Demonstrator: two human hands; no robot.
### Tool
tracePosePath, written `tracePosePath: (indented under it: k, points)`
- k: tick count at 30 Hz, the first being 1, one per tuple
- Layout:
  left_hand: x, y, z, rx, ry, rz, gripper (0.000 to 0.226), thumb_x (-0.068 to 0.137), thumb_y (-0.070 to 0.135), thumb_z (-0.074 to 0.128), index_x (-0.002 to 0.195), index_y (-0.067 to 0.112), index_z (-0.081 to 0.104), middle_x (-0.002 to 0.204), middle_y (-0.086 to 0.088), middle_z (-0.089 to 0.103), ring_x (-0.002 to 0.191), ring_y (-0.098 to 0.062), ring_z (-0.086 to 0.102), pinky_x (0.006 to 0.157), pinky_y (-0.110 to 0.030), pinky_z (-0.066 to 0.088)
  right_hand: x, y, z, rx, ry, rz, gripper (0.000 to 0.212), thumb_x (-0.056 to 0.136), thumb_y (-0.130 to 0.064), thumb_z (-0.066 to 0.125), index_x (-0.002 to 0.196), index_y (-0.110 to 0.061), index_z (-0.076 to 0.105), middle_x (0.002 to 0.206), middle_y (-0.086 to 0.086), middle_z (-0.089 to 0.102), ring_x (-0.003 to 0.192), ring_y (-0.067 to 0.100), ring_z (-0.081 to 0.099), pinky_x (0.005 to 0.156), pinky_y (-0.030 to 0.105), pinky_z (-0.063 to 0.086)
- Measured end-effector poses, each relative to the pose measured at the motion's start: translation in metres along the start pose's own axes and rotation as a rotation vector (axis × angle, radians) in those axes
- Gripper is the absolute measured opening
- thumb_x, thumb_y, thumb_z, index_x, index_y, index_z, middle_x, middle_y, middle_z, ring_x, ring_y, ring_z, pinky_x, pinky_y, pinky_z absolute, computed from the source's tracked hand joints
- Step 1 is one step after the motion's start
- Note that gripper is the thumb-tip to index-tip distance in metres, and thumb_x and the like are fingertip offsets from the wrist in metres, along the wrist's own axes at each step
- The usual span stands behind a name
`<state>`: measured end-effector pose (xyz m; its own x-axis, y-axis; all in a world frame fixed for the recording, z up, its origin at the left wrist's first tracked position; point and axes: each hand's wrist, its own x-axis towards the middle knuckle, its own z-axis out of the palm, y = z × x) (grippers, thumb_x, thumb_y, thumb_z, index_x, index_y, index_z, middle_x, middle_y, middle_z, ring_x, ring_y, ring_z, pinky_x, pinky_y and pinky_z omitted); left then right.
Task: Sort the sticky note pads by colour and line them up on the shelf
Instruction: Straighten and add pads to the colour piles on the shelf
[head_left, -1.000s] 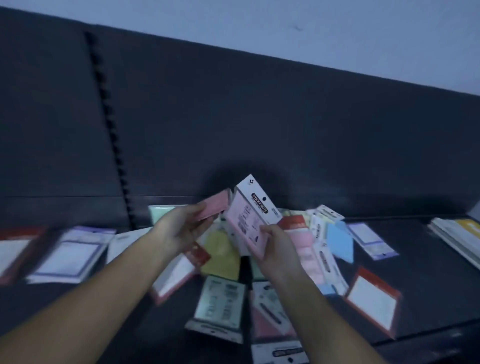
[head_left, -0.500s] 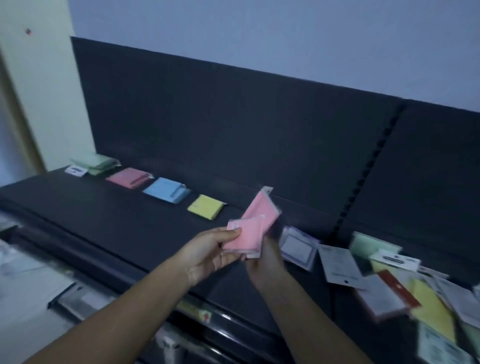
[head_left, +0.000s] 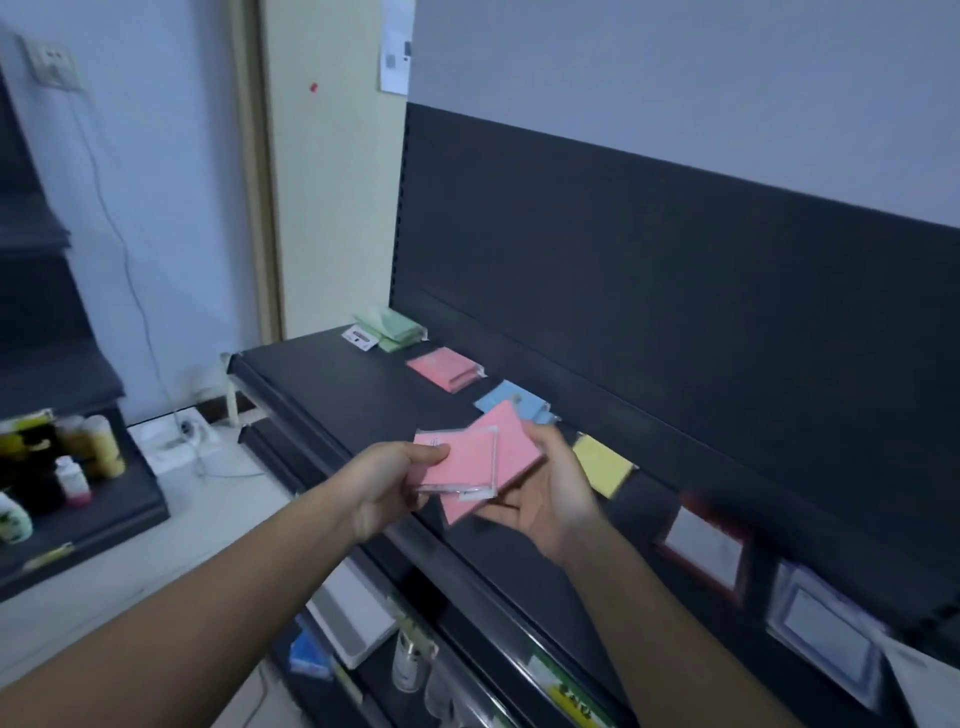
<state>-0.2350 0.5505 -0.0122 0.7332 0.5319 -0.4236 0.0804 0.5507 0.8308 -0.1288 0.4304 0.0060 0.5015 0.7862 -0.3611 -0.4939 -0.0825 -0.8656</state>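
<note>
Holding two pink pads over the shelf (head_left: 337, 395): my left hand (head_left: 387, 486) pinches the front pink pad (head_left: 457, 462) by its edge; my right hand (head_left: 550, 499) curls round the rear pink pad (head_left: 514, 439). Beyond, along the back panel (head_left: 675, 291), lie a green pile (head_left: 392, 328), pink pile (head_left: 444, 368), blue pile (head_left: 511, 402) and yellow pad (head_left: 602, 464). Step in hand, I judge: delivering pinks. Next move calls for reaching past blue to the pink pile.

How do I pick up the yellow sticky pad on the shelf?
Probably pinch the yellow pad by its two side edges, coming from above and the front: it lies flat on the shelf, and the back panel stands close behind it.
</note>
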Motion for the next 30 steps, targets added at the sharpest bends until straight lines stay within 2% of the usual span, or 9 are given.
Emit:
tracePosePath:
  k: [3,7,12,16,20,22,25,27,30]
  points:
    - [0.027,0.014,-0.021,-0.124,0.116,0.046,0.012,0.094,0.012,0.047,0.086,0.011,0.056,0.060,-0.002,0.064,0.054,-0.013,0.047,0.047,-0.021,0.030,0.036,0.002,0.010,0.001,0.073,-0.073,0.021,0.094,-0.016,0.046,0.098,-0.008,0.065,0.085,0.010,0.074,0.078,0.022,0.071,0.060,0.035,0.058]
    - [0.068,0.050,-0.035,-0.282,0.212,0.086,0.012,0.095,0.007,0.044,0.084,0.005,0.049,0.060,-0.010,0.060,0.042,-0.014,0.054,0.034,-0.016,0.039,0.087,-0.003,0.011,0.112,0.176,-0.090,0.022,0.092,-0.004,0.043,0.098,-0.003,0.065,0.080,0.011,0.073,0.072,0.019,0.071,0.055,0.031,0.057]
    - [0.124,0.084,-0.029,-0.229,0.181,0.133,0.008,0.089,-0.005,0.045,0.086,-0.006,0.052,0.086,-0.022,0.056,0.062,-0.024,0.063,0.042,-0.020,0.050,0.141,-0.017,0.011,0.157,0.285,-0.100,0.029,0.089,0.002,0.039,0.083,-0.006,0.066,0.081,0.011,0.071,0.077,0.020,0.067,0.052,0.027,0.056]
    - [0.160,0.094,-0.032,-0.156,0.181,0.169,0.029,0.084,-0.006,0.053,0.113,-0.006,0.054,0.106,-0.028,0.059,0.075,-0.030,0.061,0.048,-0.031,0.054,0.175,-0.026,0.021,0.101,0.263,-0.073,0.028,0.088,0.004,0.038,0.084,-0.005,0.065,0.070,0.007,0.072,0.073,0.020,0.067,0.051,0.027,0.055]
    - [0.186,0.106,-0.040,-0.186,0.210,0.248,0.021,0.082,-0.003,0.062,0.096,0.010,0.052,0.088,-0.013,0.062,0.067,-0.023,0.060,0.057,-0.034,0.052,0.195,-0.023,0.032,-0.013,0.214,0.014,0.027,0.089,-0.002,0.042,0.095,-0.008,0.068,0.083,0.009,0.073,0.078,0.020,0.069,0.054,0.027,0.055]
    - [0.200,0.115,-0.045,-0.132,0.190,0.312,0.024,0.082,-0.005,0.061,0.095,0.014,0.053,0.090,-0.009,0.060,0.069,-0.022,0.060,0.058,-0.033,0.053,0.206,-0.026,0.036,-0.011,0.212,0.014,0.027,0.089,-0.002,0.043,0.098,-0.008,0.068,0.089,0.012,0.073,0.082,0.021,0.068,0.055,0.027,0.055]
    - [0.218,0.123,-0.053,0.084,0.135,0.335,0.026,0.085,-0.005,0.058,0.101,0.015,0.058,0.100,-0.009,0.058,0.085,-0.029,0.061,0.073,-0.044,0.056,0.228,-0.035,0.042,0.080,0.284,-0.054,0.033,0.088,0.003,0.038,0.106,-0.006,0.064,0.097,0.015,0.071,0.090,0.023,0.067,0.057,0.027,0.057]
    - [0.232,0.124,-0.057,0.247,0.129,0.375,0.026,0.084,-0.005,0.059,0.104,0.012,0.058,0.098,-0.005,0.058,0.088,-0.026,0.061,0.069,-0.034,0.057,0.242,-0.040,0.046,0.159,0.363,-0.112,0.032,0.090,0.004,0.040,0.111,-0.005,0.061,0.102,0.014,0.069,0.093,0.023,0.066,0.061,0.027,0.058]
    - [0.254,0.127,-0.059,0.447,0.098,0.471,0.028,0.080,-0.005,0.065,0.103,0.010,0.058,0.093,-0.004,0.059,0.079,-0.016,0.057,0.061,-0.018,0.051,0.261,-0.043,0.049,0.209,0.524,-0.182,0.030,0.090,0.004,0.042,0.111,-0.009,0.059,0.091,0.007,0.067,0.078,0.017,0.063,0.057,0.026,0.055]
